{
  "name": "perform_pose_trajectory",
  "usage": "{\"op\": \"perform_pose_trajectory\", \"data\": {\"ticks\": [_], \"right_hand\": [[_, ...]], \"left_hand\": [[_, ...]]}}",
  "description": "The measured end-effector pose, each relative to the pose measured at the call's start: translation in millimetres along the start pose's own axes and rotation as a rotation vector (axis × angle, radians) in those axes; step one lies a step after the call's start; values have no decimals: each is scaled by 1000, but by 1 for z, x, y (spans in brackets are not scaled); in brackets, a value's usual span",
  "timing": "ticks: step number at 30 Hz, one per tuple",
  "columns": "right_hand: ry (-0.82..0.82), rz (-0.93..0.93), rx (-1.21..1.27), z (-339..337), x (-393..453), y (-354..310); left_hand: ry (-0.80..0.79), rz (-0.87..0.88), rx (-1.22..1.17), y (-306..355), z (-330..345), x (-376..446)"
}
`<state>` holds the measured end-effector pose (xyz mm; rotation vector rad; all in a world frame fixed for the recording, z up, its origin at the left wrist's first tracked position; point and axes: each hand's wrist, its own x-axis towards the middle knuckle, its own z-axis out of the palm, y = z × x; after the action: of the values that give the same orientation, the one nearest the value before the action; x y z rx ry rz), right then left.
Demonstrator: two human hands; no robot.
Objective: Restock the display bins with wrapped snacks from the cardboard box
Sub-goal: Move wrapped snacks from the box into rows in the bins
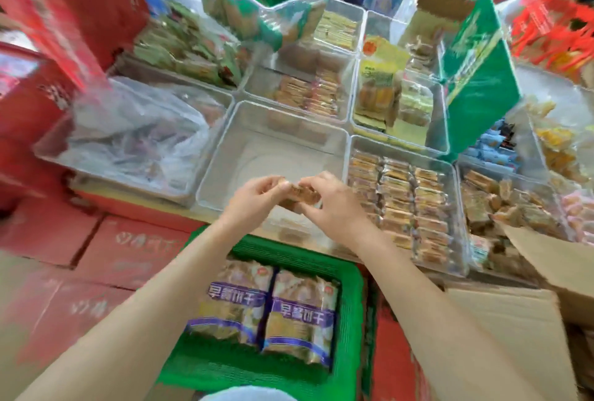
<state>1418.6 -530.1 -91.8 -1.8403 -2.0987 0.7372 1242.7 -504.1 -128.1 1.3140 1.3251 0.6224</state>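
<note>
My left hand (254, 199) and my right hand (331, 204) meet over the front edge of a clear plastic bin (238, 130) whose floor shows bare. Between them they pinch a small stack of brown wrapped snacks (300, 195). The bin to the right (454, 175) is packed with rows of the same kind of wrapped snacks. An open cardboard box (514, 320) stands at the lower right, one flap raised toward the bins.
A green basket (352, 320) below my arms holds two purple-labelled snack bags. Red cartons (106, 249) are stacked at the left. A bin with a crumpled plastic bag (135, 133) sits left of the bare one. More filled bins and a green carton (479, 79) lie behind.
</note>
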Motion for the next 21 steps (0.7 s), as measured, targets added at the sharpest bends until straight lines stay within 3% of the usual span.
{"op": "perform_pose_trajectory", "data": {"ticks": [11, 16, 21], "right_hand": [[-243, 194, -227, 45, 73, 44], [-407, 238, -363, 71, 82, 68], [-560, 274, -433, 92, 87, 78]], "left_hand": [[-378, -248, 105, -46, 0, 110], [-598, -377, 323, -67, 15, 141], [-754, -362, 578, -83, 37, 149]]}}
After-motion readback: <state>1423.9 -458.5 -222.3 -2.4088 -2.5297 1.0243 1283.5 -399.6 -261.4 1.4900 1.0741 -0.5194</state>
